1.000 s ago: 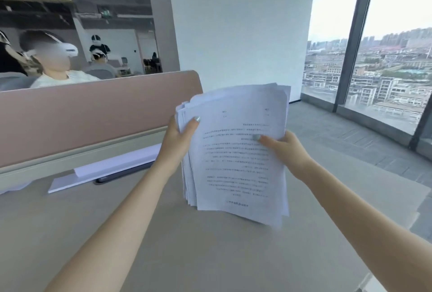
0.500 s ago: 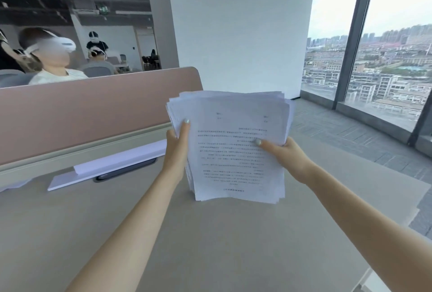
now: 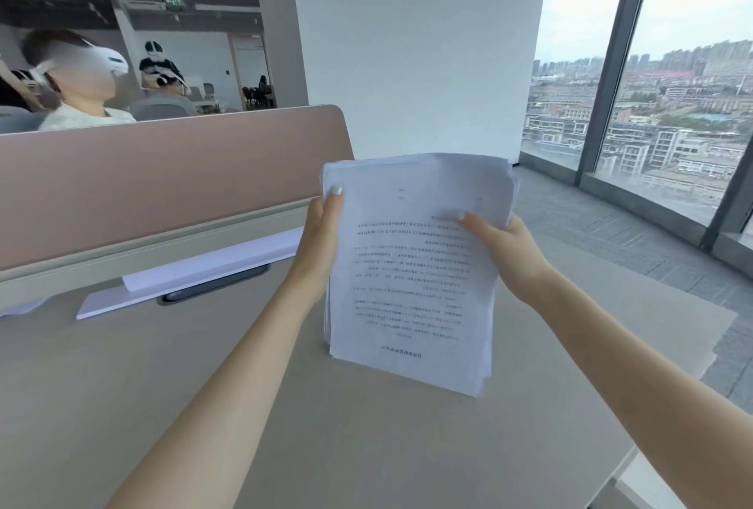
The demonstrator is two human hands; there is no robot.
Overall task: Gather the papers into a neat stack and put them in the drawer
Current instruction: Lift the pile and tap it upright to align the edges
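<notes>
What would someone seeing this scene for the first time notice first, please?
The eye goes to the stack of printed papers held upright at centre, its lower edge at the beige desk, with the left hand and right hand gripping its two sides. Behind it runs a pink desk divider, and the large windows on the right show a city skyline.

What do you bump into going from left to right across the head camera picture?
Person in a white headset → pink desk divider → left hand → stack of papers → right hand → big window.
</notes>
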